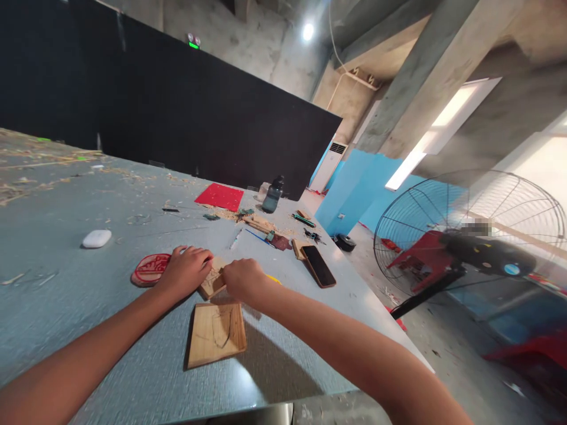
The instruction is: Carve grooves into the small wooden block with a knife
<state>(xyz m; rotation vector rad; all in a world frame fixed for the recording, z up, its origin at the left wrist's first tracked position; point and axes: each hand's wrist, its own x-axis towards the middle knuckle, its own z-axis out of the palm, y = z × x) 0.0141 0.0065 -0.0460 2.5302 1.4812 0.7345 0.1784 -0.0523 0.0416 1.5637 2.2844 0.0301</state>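
Note:
A small pale wooden block [213,282] with lines marked on its face lies between my hands on the grey table [146,348]. My left hand [188,268] is closed over the block's left side, pressing on it. Against the block's right edge, my right hand [245,278] is closed in a fist; what it grips is hidden. Something yellow [273,279] shows just beyond the right wrist; I cannot tell if it is held. Left of my left hand lies a round red carved piece [150,269]. Nearer me is a square wooden board [217,335] with a pencilled outline.
A phone [319,267], wood scraps [259,223], a green-handled tool [303,220] and a dark bottle [273,195] stand or lie toward the right. Further back is a red sheet [220,197]; a white case [97,238] sits left. A fan [469,236] stands beyond the table's right edge.

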